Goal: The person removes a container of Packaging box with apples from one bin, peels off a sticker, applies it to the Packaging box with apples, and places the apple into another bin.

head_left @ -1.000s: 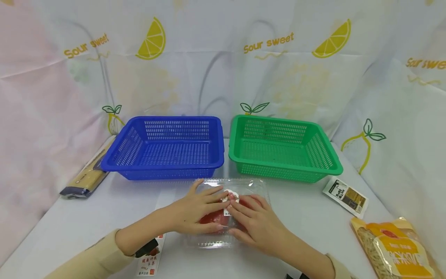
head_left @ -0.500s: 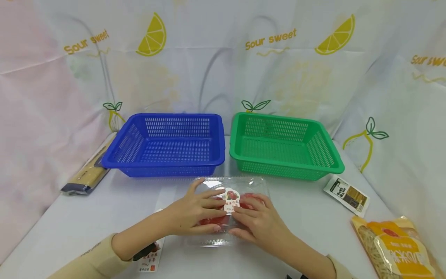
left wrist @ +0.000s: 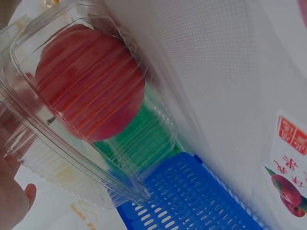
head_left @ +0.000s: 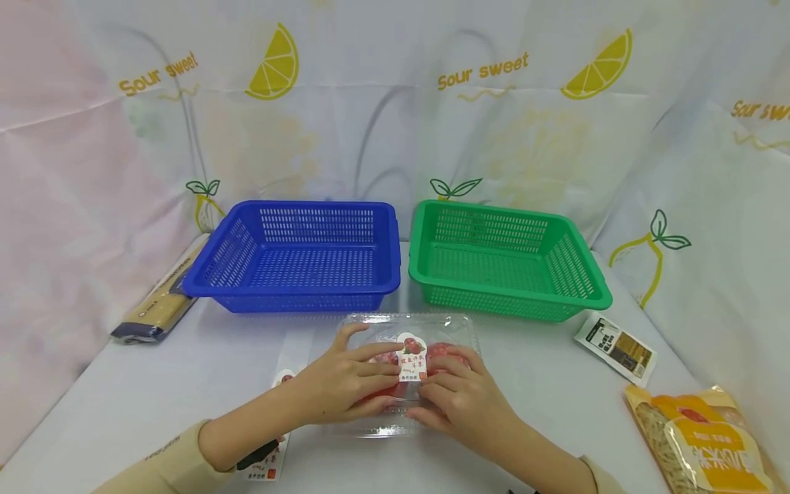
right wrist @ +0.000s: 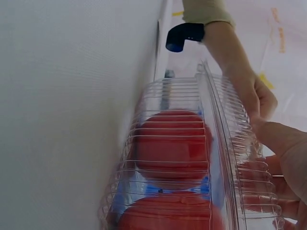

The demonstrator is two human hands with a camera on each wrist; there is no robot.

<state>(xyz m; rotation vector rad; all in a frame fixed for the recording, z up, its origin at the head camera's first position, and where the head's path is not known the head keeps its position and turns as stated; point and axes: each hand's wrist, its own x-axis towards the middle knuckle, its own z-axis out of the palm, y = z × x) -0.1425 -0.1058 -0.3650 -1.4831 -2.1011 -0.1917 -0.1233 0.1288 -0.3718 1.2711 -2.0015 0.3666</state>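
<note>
A clear plastic clamshell box (head_left: 441, 324) lies closed on the table in the head view. Round red fruits, apparently apples (right wrist: 172, 143), show through its ribbed wall in the right wrist view. On the lid sits a white label (head_left: 412, 363) printed with apples and red writing. My left hand (head_left: 342, 381) rests on the lid left of the label, its fingers fairly straight and their tips at the label's edge. From the other side my right hand (head_left: 469, 394) touches the lid, fingers slightly bent, tips along the label's right edge. Neither hand grips the box.
A blue basket (head_left: 296, 302) and a green basket (head_left: 500, 305) stand behind the box. A label strip (head_left: 265, 466) lies under the left forearm. At far left is a tan packet (head_left: 157, 312); at right are a small pouch (head_left: 617, 348) and a yellow bag (head_left: 703, 439).
Both hands have drawn slightly apart across the lid, uncovering more of the label between them. The right fingers have slid from over the label to its right edge. The box stays put.
</note>
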